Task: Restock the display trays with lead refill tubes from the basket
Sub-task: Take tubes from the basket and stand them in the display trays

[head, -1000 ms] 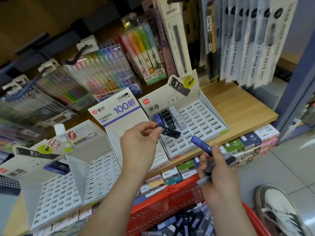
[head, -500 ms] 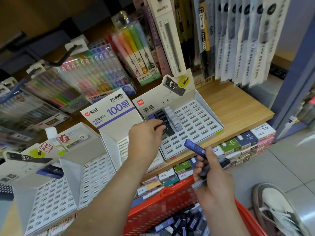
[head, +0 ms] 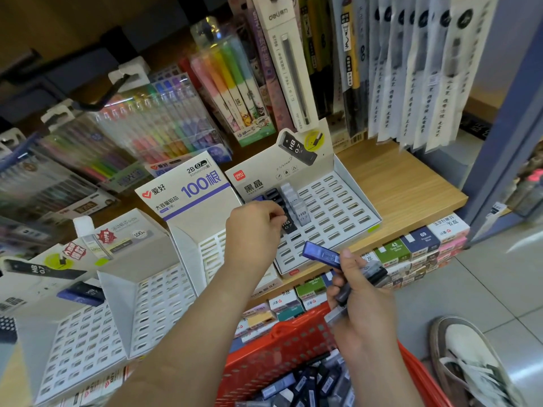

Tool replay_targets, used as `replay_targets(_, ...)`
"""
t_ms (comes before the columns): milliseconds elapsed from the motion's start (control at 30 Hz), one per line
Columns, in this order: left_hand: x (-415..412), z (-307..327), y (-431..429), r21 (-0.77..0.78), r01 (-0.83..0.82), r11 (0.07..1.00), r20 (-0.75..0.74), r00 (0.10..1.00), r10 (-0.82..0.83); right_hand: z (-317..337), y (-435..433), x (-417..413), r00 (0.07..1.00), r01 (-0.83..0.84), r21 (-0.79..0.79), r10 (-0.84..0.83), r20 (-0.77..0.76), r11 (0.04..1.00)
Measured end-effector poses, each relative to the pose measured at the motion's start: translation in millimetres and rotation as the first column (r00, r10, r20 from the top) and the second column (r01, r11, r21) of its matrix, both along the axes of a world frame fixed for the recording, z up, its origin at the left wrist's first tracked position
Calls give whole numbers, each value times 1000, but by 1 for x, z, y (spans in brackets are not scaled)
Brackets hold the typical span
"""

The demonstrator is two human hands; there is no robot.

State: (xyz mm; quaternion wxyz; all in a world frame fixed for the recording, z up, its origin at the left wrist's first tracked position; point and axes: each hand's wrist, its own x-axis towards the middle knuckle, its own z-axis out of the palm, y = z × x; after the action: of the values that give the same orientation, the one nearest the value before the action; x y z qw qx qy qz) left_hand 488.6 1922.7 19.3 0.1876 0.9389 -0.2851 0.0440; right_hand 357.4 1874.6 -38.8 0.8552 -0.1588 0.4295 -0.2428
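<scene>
left hand (head: 255, 230) out over the near-left part of the right display tray (head: 346, 207). fingers curled in tight, tips pinching the upper end of a black tube (head: 289, 226) marked hb 0.7. lower end of that tube down at the slotted grid, tilted a little toward the camera. cannot tell whether seated in a slot or only resting on it. just behind it, a short row of dark tubes (head: 274, 195); just beside it, a row of clear tubes (head: 296, 204), upright in the back-left slots.

right hand (head: 361, 304) lower and nearer, above the far rim of the red basket (head: 279, 348), well apart from the left. fingers wrapped round a bunch of tubes (head: 377, 274): a blue tube (head: 321, 255) poking up and left past the thumb, dark and grey ones fanned out to the right and below.

basket at bottom centre, with loose tubes (head: 308, 383) in blue, black and grey heaped inside.

right display tray on a wooden shelf (head: 411, 186), near the front edge. to its left a second tray under a header card (head: 188, 189) printed 2b 0.7 and 100. further left, two more slotted trays (head: 88, 333), blurred.

behind the trays, hanging packs of coloured pens (head: 164, 121) and a highlighter pack (head: 232, 83). under the shelf edge, small boxes (head: 420, 239) in stacked rows. lower right, a shoe (head: 470, 362) on tiled floor.
</scene>
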Motion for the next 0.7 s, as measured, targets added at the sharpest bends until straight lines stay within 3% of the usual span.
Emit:
replay_targets(67, -8, 6, 1, -11, 8, 1000, -26, 1000, -9, 0, 1, 0, 1000, -9, -36, 9, -4, 999)
replay_targets(133, -22, 12, 7, -176, -33, 984, -240, 971, -11, -1, 2, 1, 1000, -15, -55, 14, -8, 998)
replay_targets(200, -37, 16, 15, -357, -128, 925, -595, 794, -120, 1, 2, 1, 1000, -20, -61, 20, -1, 998)
replay_targets(233, -44, 17, 20, -381, -148, 913, -685, 708, -172, 1, 3, 1, 1000, -26, -59, 26, 4, 998)
replay_targets(300, -52, 15, 30, -404, -131, 905, -698, 684, -212, 3, 3, 1, 998, -57, -48, 58, 19, 997)
replay_targets(400, -56, 12, 39, -437, -195, 878, -624, 768, -140, 9, 4, 0, 988, -150, -62, 153, 37, 987)
replay_targets(700, -56, 22, 54, -468, -188, 864, -531, 841, -105, 15, 10, 2, 932, -360, -140, 351, -86, 922)
